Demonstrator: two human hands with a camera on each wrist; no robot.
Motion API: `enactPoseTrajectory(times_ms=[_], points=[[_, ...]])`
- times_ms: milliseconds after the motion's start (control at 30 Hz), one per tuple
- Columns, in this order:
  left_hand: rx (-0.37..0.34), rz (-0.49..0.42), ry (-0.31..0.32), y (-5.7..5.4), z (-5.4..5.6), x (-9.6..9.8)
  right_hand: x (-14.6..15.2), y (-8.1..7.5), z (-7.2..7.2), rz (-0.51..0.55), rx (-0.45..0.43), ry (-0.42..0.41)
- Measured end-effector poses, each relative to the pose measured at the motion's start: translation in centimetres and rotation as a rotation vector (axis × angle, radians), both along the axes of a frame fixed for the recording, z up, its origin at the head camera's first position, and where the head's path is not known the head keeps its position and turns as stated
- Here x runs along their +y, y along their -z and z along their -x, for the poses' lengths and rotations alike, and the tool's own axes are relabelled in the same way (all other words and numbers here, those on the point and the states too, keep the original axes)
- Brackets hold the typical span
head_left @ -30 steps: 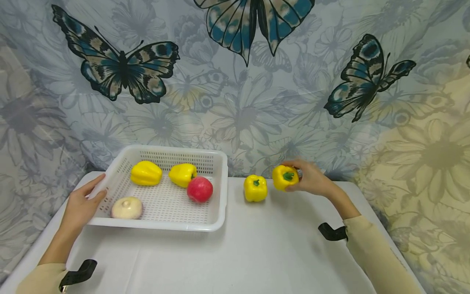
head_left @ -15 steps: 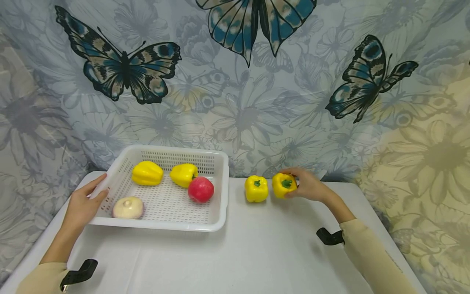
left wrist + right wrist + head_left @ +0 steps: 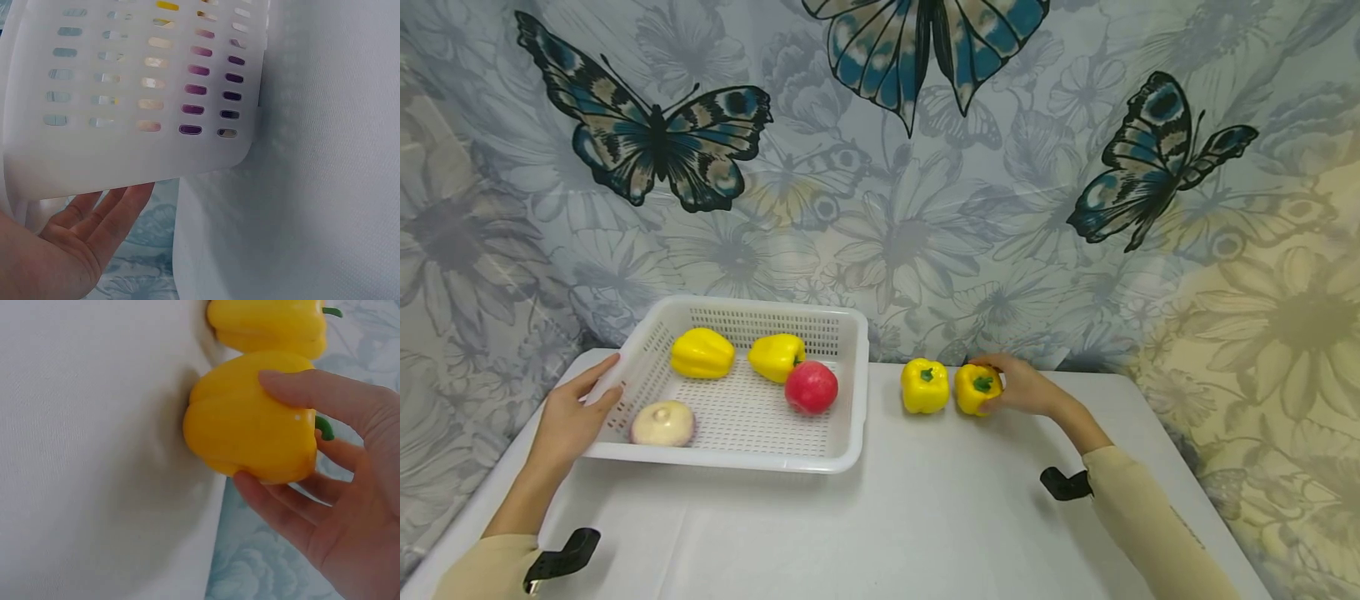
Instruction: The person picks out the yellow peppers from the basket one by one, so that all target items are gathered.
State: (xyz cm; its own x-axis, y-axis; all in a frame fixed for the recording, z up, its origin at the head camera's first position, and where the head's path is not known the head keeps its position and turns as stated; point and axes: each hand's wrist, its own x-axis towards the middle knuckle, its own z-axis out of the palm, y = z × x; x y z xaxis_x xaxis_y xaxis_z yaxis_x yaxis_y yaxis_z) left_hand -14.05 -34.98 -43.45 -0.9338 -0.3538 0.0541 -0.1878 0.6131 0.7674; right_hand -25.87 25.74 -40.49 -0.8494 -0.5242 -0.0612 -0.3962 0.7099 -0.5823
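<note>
My right hand [image 3: 1022, 386] grips a yellow bell pepper [image 3: 976, 390], thumb on one side and fingers on the other. In the right wrist view this bell pepper [image 3: 250, 419] is at the tabletop, its green stem pointing toward the palm. Just left of it stands a second yellow bell pepper [image 3: 924, 387], stem up. My left hand [image 3: 563, 421] holds the left side of a white plastic basket [image 3: 722, 459], thumb over the rim. From the left wrist, its fingers [image 3: 119, 219] show against the basket's outside. In the basket lie two yellow bell peppers [image 3: 702, 353], a red round fruit or vegetable [image 3: 811, 387] and a pale, purple-edged onion [image 3: 662, 423].
A white-covered table [image 3: 880, 533] carries everything. Right behind its back edge hangs a cloth [image 3: 902, 242] with butterfly and flower prints. Dark wrist mounts [image 3: 1066, 484] stick out from both sleeves.
My right hand has lowered the yellow bell pepper to the table beside the other one, moving slightly left. The left hand and the basket have stayed in place.
</note>
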Motion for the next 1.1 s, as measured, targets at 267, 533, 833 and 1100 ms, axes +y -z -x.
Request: enactPoseTrajectory(times_ms=[267,533,833,1100], points=[[-0.005,0.001,0.018,-1.4,-0.6,1.0,0.2,0.1,-0.2,0.036,-0.035,-0.026],[0.004,-0.002,0.034,-0.3,-0.2,0.1,0.7,0.2,-0.4,0.076,-0.090,-0.015],[0.009,-0.020,0.018,-0.9,-0.4,0.6,0.7,-0.5,-0.3,0.040,-0.068,-0.044],[0.001,-0.005,0.009,-0.2,-0.1,0.0,0.2,-1.9,-0.2,0.014,-0.052,-0.064]])
